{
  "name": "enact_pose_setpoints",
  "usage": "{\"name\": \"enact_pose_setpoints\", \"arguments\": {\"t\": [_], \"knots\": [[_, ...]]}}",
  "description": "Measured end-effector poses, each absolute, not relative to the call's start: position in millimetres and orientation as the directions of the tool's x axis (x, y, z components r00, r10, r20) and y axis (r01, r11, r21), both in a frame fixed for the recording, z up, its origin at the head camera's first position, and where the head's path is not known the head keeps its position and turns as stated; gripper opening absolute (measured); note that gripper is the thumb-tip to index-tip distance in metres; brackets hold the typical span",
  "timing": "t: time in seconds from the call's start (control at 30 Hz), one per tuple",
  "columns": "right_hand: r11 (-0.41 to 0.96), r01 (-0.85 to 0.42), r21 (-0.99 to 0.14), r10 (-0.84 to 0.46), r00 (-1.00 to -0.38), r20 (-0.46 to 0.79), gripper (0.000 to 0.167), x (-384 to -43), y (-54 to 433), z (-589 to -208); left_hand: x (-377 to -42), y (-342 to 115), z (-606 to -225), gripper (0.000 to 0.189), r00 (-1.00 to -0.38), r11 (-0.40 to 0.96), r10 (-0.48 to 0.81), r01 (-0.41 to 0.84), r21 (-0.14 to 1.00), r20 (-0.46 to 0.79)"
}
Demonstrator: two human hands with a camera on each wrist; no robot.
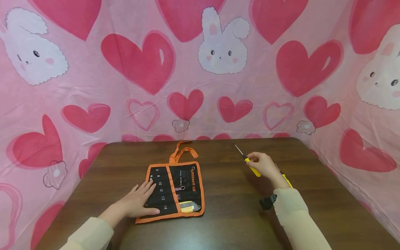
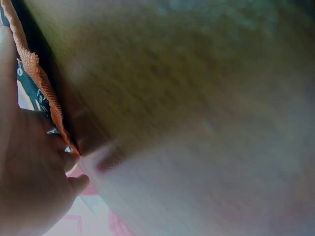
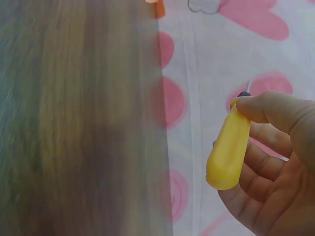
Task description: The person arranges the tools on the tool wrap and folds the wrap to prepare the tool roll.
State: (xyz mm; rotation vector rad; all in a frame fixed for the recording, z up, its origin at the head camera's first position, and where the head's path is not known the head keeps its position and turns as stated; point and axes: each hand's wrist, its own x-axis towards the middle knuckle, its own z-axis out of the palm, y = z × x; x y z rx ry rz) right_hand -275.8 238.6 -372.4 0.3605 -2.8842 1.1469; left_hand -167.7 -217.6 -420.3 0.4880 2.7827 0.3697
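Observation:
My left hand (image 1: 135,201) rests spread on the left part of a black tool pouch (image 1: 184,175) with orange edging. Numbers run down its pocket strip. A yellow and grey utility knife (image 1: 189,207) sits in the pouch's near right pocket, and a small wrench end (image 1: 182,188) pokes out above it. In my right hand (image 1: 265,166), thumb and fingers pinch the yellow handle of a screwdriver (image 3: 229,152), held over the table to the right of the pouch. Its thin shaft points away to the far left in the head view.
Partly hidden behind the right wrist, a second yellow-handled tool (image 1: 286,180) lies on the brown wooden table (image 1: 225,208). Orange ties (image 1: 187,150) trail from the pouch's far edge. A pink cloth (image 1: 212,83) with hearts and rabbits hangs around the table's back and sides.

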Motion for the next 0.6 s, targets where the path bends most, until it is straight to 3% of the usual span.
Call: {"name": "enact_pose_setpoints", "arguments": {"t": [0.6], "knots": [[0.707,-0.360,-0.608,-0.315,-0.931,0.184,0.021,-287.1,188.4,-359.6,-168.9,-217.8,-421.5,0.102,-0.901,0.914,0.357,0.283,0.291,-0.245]]}}
